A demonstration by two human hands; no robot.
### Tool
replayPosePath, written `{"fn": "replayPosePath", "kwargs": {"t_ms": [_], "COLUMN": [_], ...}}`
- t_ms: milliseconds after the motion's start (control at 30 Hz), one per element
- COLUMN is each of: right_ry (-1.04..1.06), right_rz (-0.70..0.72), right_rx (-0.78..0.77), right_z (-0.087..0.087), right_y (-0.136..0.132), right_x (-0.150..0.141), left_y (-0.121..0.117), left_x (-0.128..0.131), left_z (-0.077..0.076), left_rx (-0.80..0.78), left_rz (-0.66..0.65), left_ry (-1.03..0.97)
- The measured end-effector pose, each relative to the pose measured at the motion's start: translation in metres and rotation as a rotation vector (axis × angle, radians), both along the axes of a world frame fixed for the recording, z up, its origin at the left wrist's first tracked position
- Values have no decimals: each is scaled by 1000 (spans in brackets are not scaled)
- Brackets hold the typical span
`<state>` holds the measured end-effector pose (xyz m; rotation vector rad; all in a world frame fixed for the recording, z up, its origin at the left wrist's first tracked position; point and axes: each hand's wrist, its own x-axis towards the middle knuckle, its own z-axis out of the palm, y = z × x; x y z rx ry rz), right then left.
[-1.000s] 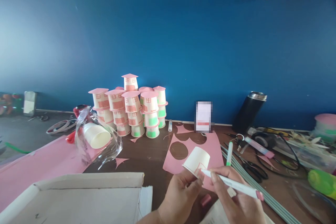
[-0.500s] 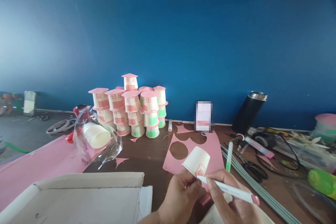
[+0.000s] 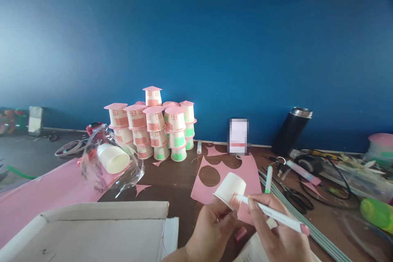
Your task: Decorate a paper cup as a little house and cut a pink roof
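Note:
My left hand [image 3: 211,229] pinches the rim of a white paper cup [image 3: 229,184], which is tilted with its base up. Red marker strokes show on the cup's lower right side. In my right hand [image 3: 276,225] is a white marker [image 3: 276,215] with a red end, its tip touching the cup at the red strokes. A small red marker cap [image 3: 240,234] lies on the table between my hands. Beneath and behind the cup spreads a pink paper sheet [image 3: 251,172] with round holes cut from it.
Stacked decorated cups [image 3: 155,118] with pink paper roofs stand at the back left. Nearby, a clear bag [image 3: 135,170] holds white cups. A white cardboard box [image 3: 101,237] sits front left. On the right are a green marker [image 3: 268,178], scissors [image 3: 296,200] and a black bottle [image 3: 290,131].
The marker tip has moved up and right on the cup, and the red area has been filled in more. My right hand has shifted slightly right; the cup stays nearly in place.

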<state>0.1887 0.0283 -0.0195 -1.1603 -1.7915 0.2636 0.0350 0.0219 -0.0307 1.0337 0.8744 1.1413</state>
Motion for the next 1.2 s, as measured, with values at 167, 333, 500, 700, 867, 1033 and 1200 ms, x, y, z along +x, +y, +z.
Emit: {"fn": "replayPosePath", "kwargs": {"t_ms": [167,333,500,700,867,1033,1200], "right_ry": [-1,4,5,23,91,68,51], "right_rz": [28,-14,4,-22,18,53,26], "right_rx": [-45,9,-35,-31,-86,-102,-82], "right_z": [1,-1,-1,-3,0,-1,-2], "right_y": [-2,0,0,-1,-5,-5,-4], "right_x": [-1,0,-1,0,-5,-5,-3], "left_y": [0,-1,0,-2,0,1,-1], "left_x": [0,0,0,2,0,0,2], "left_z": [1,7,1,8,6,0,3], "left_rx": [-9,22,2,-30,-3,19,11], "left_rz": [10,-11,12,-15,-2,-17,-21], "left_ry": [3,-26,8,-46,-3,-63,-87]}}
